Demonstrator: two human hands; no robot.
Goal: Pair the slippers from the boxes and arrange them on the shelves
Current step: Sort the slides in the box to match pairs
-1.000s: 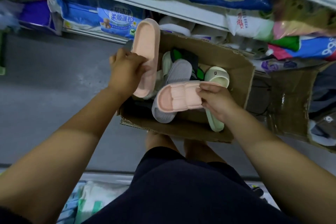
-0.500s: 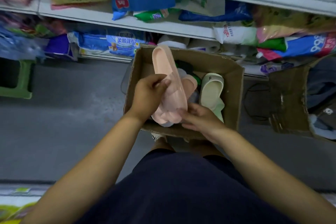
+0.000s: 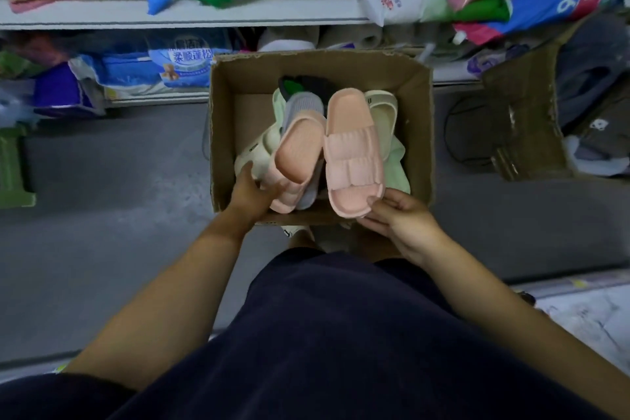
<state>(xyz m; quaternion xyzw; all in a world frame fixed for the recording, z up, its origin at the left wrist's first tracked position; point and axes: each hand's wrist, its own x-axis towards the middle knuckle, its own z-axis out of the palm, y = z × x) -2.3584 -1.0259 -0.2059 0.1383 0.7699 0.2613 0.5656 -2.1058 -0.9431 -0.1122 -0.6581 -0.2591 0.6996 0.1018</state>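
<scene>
Two pink slippers are held over an open cardboard box on the floor. My left hand grips the near end of the left pink slipper, which is turned sole up. My right hand grips the toe end of the right pink slipper, strap side up. The two slippers lie side by side, almost touching. Inside the box lie a grey slipper, cream slippers and pale green ones, partly hidden under the pink pair.
A white shelf runs along the top, loaded with coloured packets; more packets sit on the lower shelf behind the box. A second open cardboard box with dark items stands at the right. A green stool is at far left. Grey floor surrounds the box.
The pink slippers, stacked together half a second ago, are now apart and side by side, one in each hand. The view has shifted closer over the box.
</scene>
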